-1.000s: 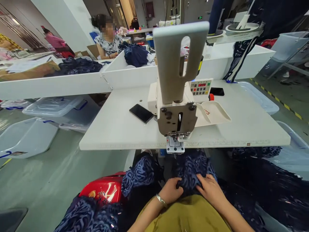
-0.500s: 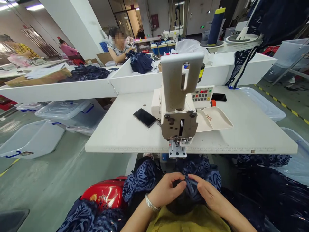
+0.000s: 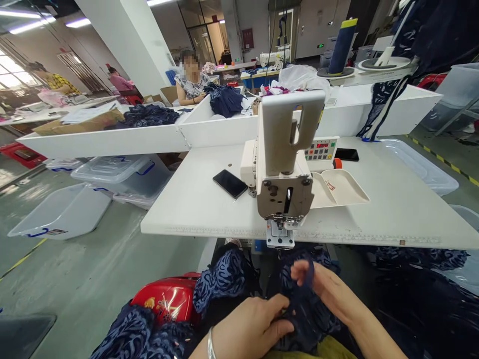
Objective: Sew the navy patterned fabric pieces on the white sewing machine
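Note:
A dark blue patterned garment (image 3: 224, 279) lies bunched in my lap below the table edge. My left hand (image 3: 258, 326), a silver bangle on its wrist, is closed on a fold of it low in the view. My right hand (image 3: 325, 289) is raised a little higher, with a narrow strip of the same cloth looped over its fingers. Just above both hands is the presser foot (image 3: 280, 234) of the cream sewing machine (image 3: 286, 159), which stands on the white table (image 3: 392, 209).
A black phone (image 3: 230, 183) lies left of the machine, a cream tray (image 3: 339, 187) and control panel (image 3: 321, 148) to its right. A red stool (image 3: 164, 301) is at my left. Clear plastic bins (image 3: 63, 212) sit on the floor. A person (image 3: 190, 80) works at the far bench.
My hands have parted: the left dropped toward me gripping the cloth, the right lifted and pulled a strip of fabric up. The camera tilted upward slightly.

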Demonstrator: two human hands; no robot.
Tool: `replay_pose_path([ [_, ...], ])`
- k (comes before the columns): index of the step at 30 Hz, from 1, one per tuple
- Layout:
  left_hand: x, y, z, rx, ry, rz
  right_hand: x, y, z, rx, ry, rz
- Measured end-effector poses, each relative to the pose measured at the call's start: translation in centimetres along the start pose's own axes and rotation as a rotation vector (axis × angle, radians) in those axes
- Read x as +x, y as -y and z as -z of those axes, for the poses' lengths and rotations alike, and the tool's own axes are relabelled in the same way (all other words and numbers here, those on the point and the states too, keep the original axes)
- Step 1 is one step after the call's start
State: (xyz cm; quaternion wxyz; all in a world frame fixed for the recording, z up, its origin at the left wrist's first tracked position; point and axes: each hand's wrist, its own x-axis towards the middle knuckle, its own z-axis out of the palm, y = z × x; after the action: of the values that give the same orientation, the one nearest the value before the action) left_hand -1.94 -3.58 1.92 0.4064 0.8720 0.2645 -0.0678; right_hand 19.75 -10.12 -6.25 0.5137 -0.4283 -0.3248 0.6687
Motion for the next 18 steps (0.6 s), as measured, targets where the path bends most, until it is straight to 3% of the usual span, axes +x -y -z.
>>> replay_pose_path([
  [2, 0.1, -0.6, 0.2, -0.107, -0.067, 0.033, -0.8, 0.9, -1.3, -0.108, 0.162, -0.007],
  [3, 0.3, -0.9, 0.3, -0.165, -0.1, 0.032, -1.2, 1.6, -2.1, -0.182, 0.175, 0.005],
  [7, 1.4, -2.6, 0.7, -0.267, -0.275, 0.067, -1.8, 4.4, -5.1, -0.397, -0.096, 0.074],
  [11, 2.0, -3.5, 1.9, -0.248, -0.47, -0.007, -0.4, 7.2, -5.6, -0.446, -0.229, 0.125],
  [15, 2.3, -3.1, 3.3, -0.003, -0.678, -0.189, 2.7, 8.6, -4.3, -0.535, -0.319, 0.228],
  [18, 2.6, -2.1, 3.8, 0.387, -0.704, -0.235, 5.6, 8.6, -3.4, -0.696, -0.356, 0.326],
])
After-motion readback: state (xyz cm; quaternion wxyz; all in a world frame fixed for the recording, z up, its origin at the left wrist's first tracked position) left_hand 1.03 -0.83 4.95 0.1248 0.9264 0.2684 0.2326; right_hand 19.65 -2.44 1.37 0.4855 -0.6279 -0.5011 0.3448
